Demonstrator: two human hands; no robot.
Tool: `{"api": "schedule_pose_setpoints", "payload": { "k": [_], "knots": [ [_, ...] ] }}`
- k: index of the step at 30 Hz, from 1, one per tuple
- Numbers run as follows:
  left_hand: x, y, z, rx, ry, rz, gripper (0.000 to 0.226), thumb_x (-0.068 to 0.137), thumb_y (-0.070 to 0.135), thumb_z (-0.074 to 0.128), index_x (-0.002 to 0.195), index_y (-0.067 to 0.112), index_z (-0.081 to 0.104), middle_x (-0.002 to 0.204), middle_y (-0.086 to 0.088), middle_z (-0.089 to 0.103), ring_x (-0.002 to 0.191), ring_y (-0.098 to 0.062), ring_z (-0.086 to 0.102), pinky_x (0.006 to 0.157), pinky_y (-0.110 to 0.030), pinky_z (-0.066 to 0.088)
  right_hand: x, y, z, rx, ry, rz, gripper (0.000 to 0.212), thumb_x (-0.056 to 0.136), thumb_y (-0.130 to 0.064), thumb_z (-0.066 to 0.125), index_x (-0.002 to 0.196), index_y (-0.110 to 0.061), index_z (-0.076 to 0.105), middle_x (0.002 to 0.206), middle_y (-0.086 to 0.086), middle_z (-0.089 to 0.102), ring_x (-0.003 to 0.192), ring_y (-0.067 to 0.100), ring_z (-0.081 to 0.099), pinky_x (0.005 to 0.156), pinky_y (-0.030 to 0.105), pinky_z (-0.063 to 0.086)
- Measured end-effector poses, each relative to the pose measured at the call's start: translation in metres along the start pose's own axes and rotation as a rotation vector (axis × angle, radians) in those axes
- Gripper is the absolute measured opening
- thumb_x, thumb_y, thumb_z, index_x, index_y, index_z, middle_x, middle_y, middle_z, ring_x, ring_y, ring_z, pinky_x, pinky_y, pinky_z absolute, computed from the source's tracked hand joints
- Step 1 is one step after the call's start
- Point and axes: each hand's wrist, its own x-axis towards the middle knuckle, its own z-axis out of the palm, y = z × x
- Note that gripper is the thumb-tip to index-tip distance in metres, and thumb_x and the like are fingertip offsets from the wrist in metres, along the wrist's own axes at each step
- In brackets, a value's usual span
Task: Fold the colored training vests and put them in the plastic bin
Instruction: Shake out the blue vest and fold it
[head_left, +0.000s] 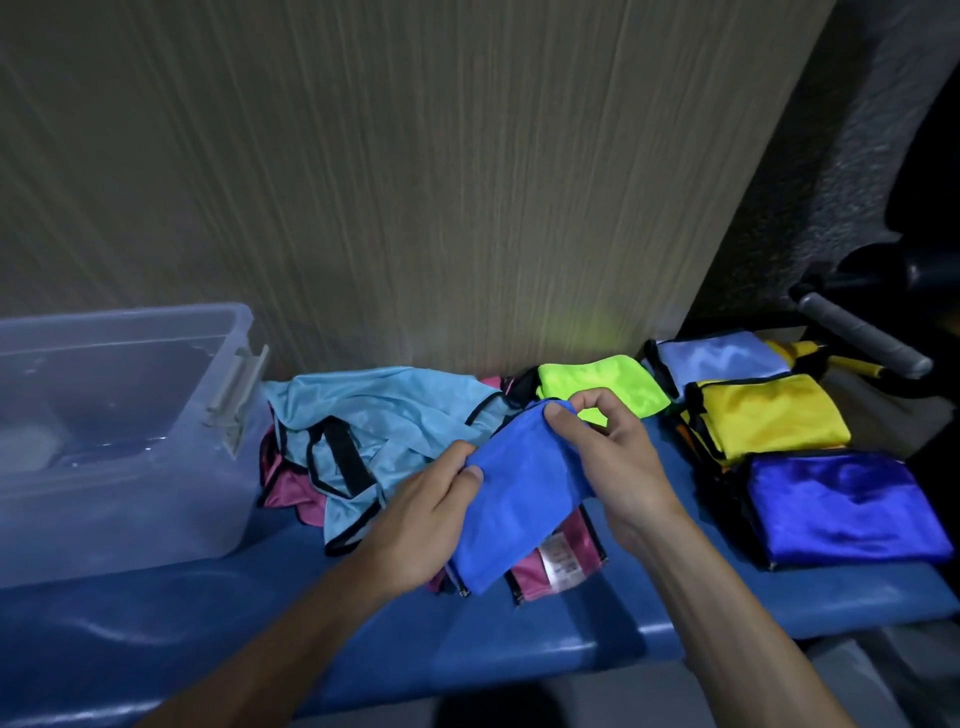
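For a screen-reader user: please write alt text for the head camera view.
Two hands hold a blue vest above a blue bench, left hand pinching its lower edge, right hand its top. A clear plastic bin stands at the left; folded vests lie at the right.

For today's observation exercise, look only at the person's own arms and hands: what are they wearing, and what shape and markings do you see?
Both forearms are bare as far as the picture shows: no sleeves or cuffs in view. The left hand and the right hand wear no gloves, and no watch, bracelet or ring is visible. The arms are slim, entering from the bottom edge. No tattoos or other markings show.
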Motion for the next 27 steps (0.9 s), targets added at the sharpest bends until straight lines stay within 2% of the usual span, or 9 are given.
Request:
{"api": "schedule_pose_setpoints", "payload": {
  "k": [4,7,10,13,16,18,21,24,27],
  "knots": [
    [0.014,0.006,-0.001,0.022,-0.001,0.085,0.029,0.109,0.022,0.040,0.084,0.010,0.046,0.066,0.007,0.038,0.061,-0.012,0.039,0.066,-0.037,0.035,0.006,0.001,-0.013,0.046,0.022,0.064,0.018,0.095,-0.023,0.072,0.087,-0.020,0.056,0.066,0.003,0.065,0.059,0.016,0.061,0.048,0.021,0.044],
    [0.032,0.008,-0.001,0.088,-0.040,0.148,0.031,0.109,0.025,0.040,0.096,0.002,0.056,0.079,-0.004,0.057,0.074,-0.017,0.053,0.076,-0.040,0.043,0.015,0.003,-0.023,0.080,0.085,0.106,0.018,0.093,-0.024,0.074,0.087,-0.021,0.058,0.071,0.005,0.066,0.064,0.019,0.063,0.055,0.027,0.046],
    [0.072,0.017,0.004,0.181,-0.069,0.234,0.041,0.103,0.038,0.036,0.113,0.009,0.064,0.102,-0.002,0.066,0.097,-0.013,0.061,0.090,-0.031,0.046,0.026,0.000,-0.037,0.112,0.189,0.109,0.012,0.093,-0.021,0.073,0.096,-0.019,0.061,0.079,0.001,0.068,0.066,0.012,0.066,0.061,0.032,0.050],
    [0.133,0.031,0.015,0.261,-0.080,0.367,0.043,0.102,0.035,0.034,0.119,0.010,0.065,0.106,-0.005,0.065,0.103,-0.017,0.060,0.095,-0.032,0.044,0.036,-0.001,-0.053,0.159,0.263,0.048,0.022,0.095,-0.013,0.068,0.114,-0.017,0.058,0.092,-0.001,0.069,0.062,0.004,0.067,0.060,0.031,0.057],
    [0.191,0.045,0.031,0.327,-0.118,0.366,0.047,0.100,0.035,0.032,0.111,0.004,0.065,0.099,-0.012,0.062,0.099,-0.024,0.059,0.094,-0.038,0.044,0.042,0.005,-0.067,-0.239,0.353,-0.124,0.051,0.086,-0.025,0.069,0.133,-0.025,0.051,0.123,0.001,0.061,0.083,0.014,0.065,0.081,0.040,0.058],
    [0.218,0.044,0.045,0.339,-0.142,0.341,0.042,0.104,0.030,0.035,0.113,0.003,0.066,0.101,-0.014,0.061,0.100,-0.027,0.058,0.096,-0.041,0.044,0.046,0.009,-0.074,-0.560,0.371,-0.242,0.062,0.086,-0.021,0.068,0.143,-0.021,0.046,0.137,0.003,0.050,0.103,0.024,0.061,0.094,0.043,0.052],
    [0.238,0.033,0.067,0.453,-0.164,0.298,0.032,0.108,0.017,0.040,0.122,0.006,0.067,0.105,-0.017,0.060,0.104,-0.030,0.059,0.096,-0.040,0.043,0.052,0.012,-0.080,-0.813,0.359,-0.335,0.051,0.090,-0.012,0.065,0.140,-0.015,0.052,0.139,0.005,0.047,0.116,0.027,0.056,0.097,0.039,0.047],
    [0.241,0.023,0.083,0.585,-0.129,0.245,0.027,0.106,0.024,0.042,0.107,0.012,0.066,0.104,-0.013,0.058,0.104,-0.033,0.059,0.090,-0.042,0.046,0.065,0.018,-0.079,-0.980,0.260,-0.358,0.044,0.090,-0.009,0.061,0.134,-0.009,0.058,0.141,0.010,0.051,0.123,0.032,0.055,0.104,0.041,0.045],
    [0.241,0.020,0.084,0.591,-0.083,0.250,0.025,0.103,0.028,0.047,0.113,0.018,0.068,0.107,-0.009,0.061,0.106,-0.032,0.059,0.091,-0.042,0.048,0.083,0.024,-0.076,-1.133,0.117,-0.318,0.049,0.094,-0.010,0.053,0.143,-0.006,0.053,0.154,0.013,0.044,0.139,0.034,0.043,0.116,0.044,0.035]
  ]
}}
